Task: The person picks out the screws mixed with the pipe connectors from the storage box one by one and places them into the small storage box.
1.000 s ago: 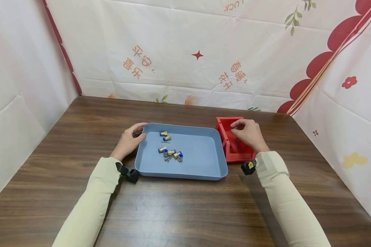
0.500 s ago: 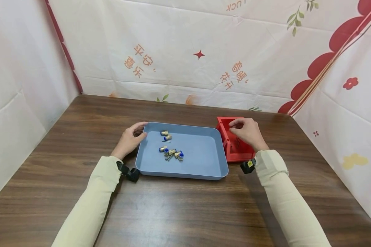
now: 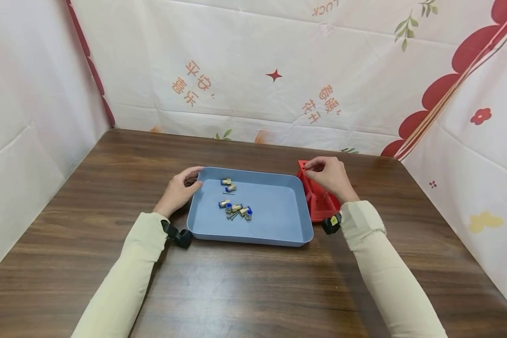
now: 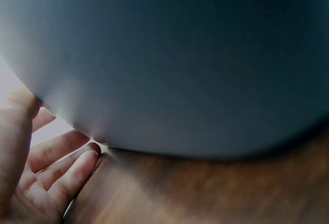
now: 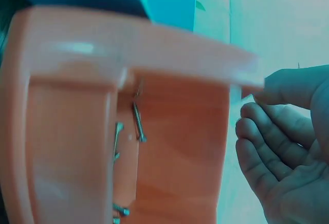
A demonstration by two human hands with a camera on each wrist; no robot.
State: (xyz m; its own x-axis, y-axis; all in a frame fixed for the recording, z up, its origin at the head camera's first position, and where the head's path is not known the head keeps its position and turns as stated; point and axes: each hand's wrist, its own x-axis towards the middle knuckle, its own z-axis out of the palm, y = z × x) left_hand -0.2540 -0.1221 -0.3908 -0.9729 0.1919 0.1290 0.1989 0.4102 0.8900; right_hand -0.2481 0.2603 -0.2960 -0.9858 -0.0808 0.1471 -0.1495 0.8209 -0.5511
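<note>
My left hand point(image 3: 175, 192) holds the left back corner of a blue-grey tray point(image 3: 274, 202), thumb over the rim. In the left wrist view the fingers point(image 4: 74, 175) lie against the tray's outer wall. Several brass push-in fittings point(image 3: 236, 207) with blue collars lie in the tray, along with a few screws point(image 3: 234, 216). My right hand point(image 3: 329, 176) is over the red bin point(image 3: 321, 215). Thumb and index fingertip come together at the bin's edge in the right wrist view; whatever is between them is hidden. Several screws point(image 5: 139, 121) lie inside the bin.
Tray and bin stand side by side on a brown wooden table point(image 3: 236, 286). A white printed cloth point(image 3: 245, 61) hangs behind and along both sides. Black wrist cameras point(image 3: 331, 224) sit on both wrists.
My right hand has risen a little and shifted left across the bin, its thumb and index finger coming closer together. My left hand stays at the tray; the view shifts slightly.
</note>
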